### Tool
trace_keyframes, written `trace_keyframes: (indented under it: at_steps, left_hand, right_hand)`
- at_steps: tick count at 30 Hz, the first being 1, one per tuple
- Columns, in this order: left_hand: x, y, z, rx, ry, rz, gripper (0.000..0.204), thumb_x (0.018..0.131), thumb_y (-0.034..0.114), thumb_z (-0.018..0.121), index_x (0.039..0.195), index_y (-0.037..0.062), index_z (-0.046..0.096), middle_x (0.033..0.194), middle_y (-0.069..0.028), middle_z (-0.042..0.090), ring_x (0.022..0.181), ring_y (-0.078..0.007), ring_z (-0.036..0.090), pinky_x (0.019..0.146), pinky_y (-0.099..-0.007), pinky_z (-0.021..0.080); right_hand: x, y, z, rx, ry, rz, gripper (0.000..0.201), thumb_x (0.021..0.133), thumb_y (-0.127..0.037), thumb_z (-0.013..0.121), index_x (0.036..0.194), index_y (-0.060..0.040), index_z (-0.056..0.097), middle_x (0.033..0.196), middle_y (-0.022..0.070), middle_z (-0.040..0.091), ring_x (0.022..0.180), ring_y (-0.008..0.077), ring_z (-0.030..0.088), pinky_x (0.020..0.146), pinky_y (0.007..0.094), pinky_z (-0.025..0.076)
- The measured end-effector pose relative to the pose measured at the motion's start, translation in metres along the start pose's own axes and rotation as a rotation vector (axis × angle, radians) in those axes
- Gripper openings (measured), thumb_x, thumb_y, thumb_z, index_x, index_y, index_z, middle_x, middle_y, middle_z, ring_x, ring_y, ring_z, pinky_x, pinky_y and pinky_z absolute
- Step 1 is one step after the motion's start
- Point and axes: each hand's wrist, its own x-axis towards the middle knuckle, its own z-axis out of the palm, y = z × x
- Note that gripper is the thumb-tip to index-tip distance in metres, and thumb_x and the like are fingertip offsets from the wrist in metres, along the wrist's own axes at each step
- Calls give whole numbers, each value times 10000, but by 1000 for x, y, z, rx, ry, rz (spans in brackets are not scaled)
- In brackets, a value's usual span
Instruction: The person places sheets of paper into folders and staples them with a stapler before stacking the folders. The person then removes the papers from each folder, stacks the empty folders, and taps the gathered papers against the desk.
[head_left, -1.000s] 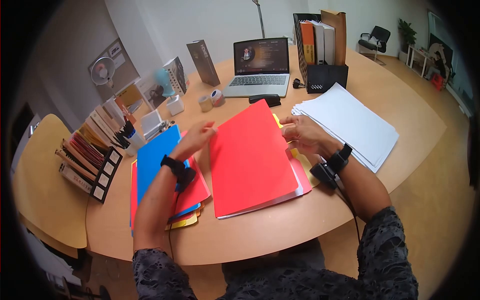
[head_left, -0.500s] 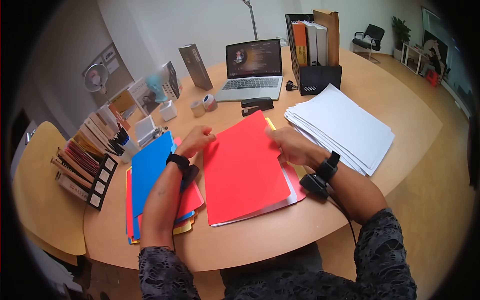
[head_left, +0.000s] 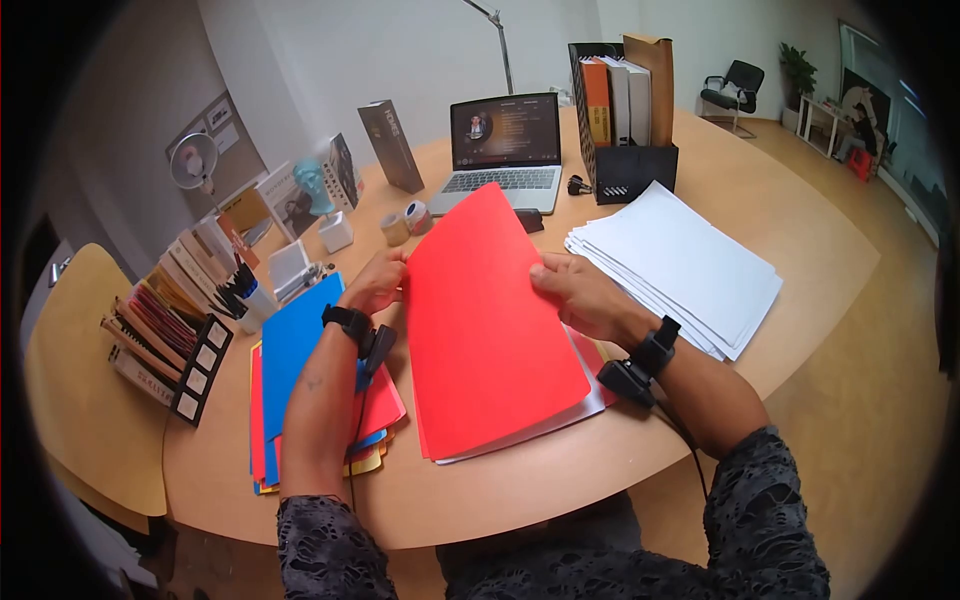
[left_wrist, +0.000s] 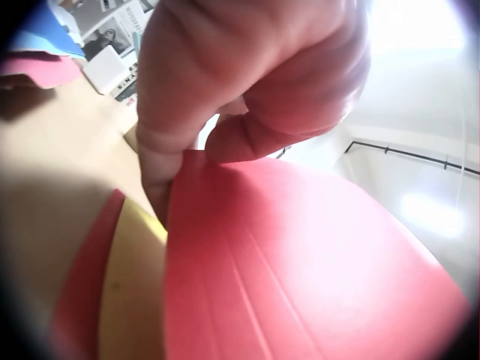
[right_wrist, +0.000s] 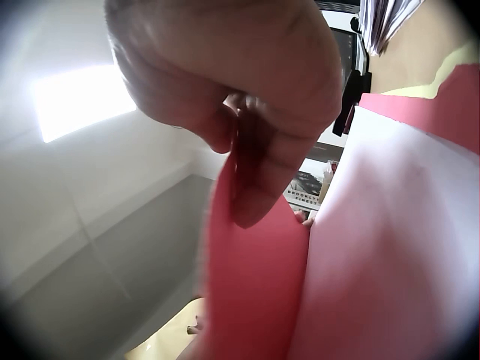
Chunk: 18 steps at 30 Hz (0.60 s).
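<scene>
A red folder (head_left: 490, 330) is raised at its far end over the desk, its near edge low. My left hand (head_left: 378, 282) pinches its left edge between thumb and fingers, as the left wrist view shows up close on the red sheet (left_wrist: 247, 247). At the right edge my right hand (head_left: 585, 295) pinches the same folder. White paper (right_wrist: 390, 225) shows beside the red cover (right_wrist: 255, 277) in the right wrist view. Under the folder lie another red sheet and a yellow one (left_wrist: 135, 277).
Left of the folder is a pile of blue and red folders (head_left: 300, 350). A stack of white paper (head_left: 690, 265) lies to the right. Behind are a laptop (head_left: 505, 150), tape rolls (head_left: 395, 230), a stapler (head_left: 530, 219) and a black file holder (head_left: 635, 172).
The red folder's far end has risen. My left hand has come onto its left edge, and my right hand has gone from loose fingers to a pinch on the right edge.
</scene>
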Motion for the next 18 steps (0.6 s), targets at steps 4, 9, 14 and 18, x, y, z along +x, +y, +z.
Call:
trace_keyframes:
  at_steps: [4,9,14,18]
  left_hand:
    - [5,-6,-16,-192,50,41,204,893,-21,450,1040,37,579,889,-40,610,794,-154,609,684,-358,524]
    - [-6,11,-52,-333,82,185,234,921,16,423,1045,-23,617,931,-91,644,812,-208,637,737,-425,553]
    - [-52,37,-49,-129,348,345,178,927,60,424,907,18,595,824,-85,601,757,-194,615,701,-369,543]
    - [-68,47,-31,-318,382,306,138,919,75,420,830,53,523,730,-47,513,683,-192,559,644,-359,508]
  right_hand:
    - [-2,-13,-12,99,40,57,347,1051,-260,380,1219,-1,538,1135,106,646,941,148,656,787,296,567]
    - [0,-20,-32,-324,386,-37,349,1028,-344,462,1141,-30,565,1014,82,640,931,128,596,740,292,516]
    - [1,-6,-41,-629,473,-26,551,950,-391,597,1289,31,491,1080,115,556,901,147,534,733,274,481]
    - [-1,-3,-36,-489,326,209,659,879,-339,691,1313,94,449,1082,147,530,826,154,528,671,275,485]
